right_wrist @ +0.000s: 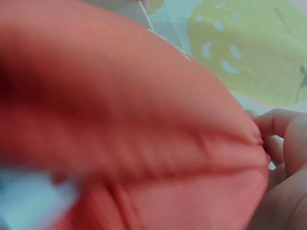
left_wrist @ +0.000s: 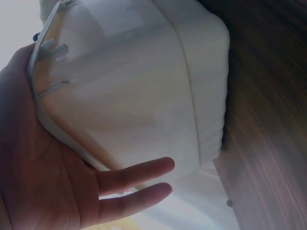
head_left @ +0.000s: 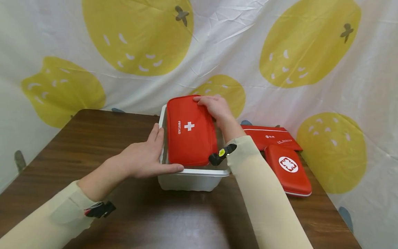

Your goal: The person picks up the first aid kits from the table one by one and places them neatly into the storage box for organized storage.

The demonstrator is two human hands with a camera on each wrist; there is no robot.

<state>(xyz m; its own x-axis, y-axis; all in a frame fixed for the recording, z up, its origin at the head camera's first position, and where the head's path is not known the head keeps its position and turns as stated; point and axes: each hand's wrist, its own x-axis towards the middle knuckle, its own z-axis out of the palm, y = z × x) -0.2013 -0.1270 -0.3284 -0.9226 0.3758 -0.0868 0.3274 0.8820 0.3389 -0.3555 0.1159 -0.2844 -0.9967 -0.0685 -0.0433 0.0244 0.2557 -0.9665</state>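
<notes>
A red first aid pouch with a white cross lies tilted in the mouth of a white plastic bin. My right hand pinches the pouch's far right corner. Close up in the right wrist view, the pouch's zipped side shows blurred, with the fingers curled at its end. At the bin's left near corner, my left hand rests against the rim, thumb along the front edge. In the left wrist view, two fingers of the left hand stretch straight beside the bin's outer wall.
To the right of the bin, a hard red case with a white round emblem leans partly over a flat red packet. All stand on a dark wooden table. Behind it hangs a white curtain printed with yellow fruit.
</notes>
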